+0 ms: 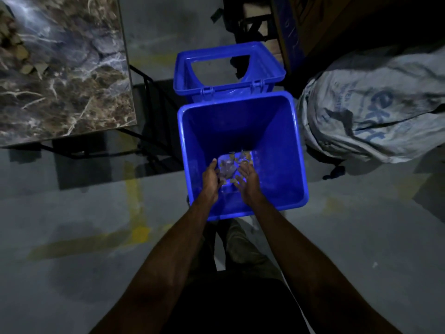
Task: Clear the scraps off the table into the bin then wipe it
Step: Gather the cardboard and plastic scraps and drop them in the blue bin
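Two hands over my blue bin, left hand and right hand both slack-fingered and empty, scraps on bin floor, marbled desk far left.

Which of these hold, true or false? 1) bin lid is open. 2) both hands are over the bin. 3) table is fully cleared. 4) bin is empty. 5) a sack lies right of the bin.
1) True: the lid is swung back behind the blue bin.
2) True: the left hand and right hand are both open above its mouth.
3) False: scraps remain on the marble table near its left edge.
4) False: small scraps lie in the bin's bottom.
5) True: a grey printed sack lies on the floor to the bin's right.
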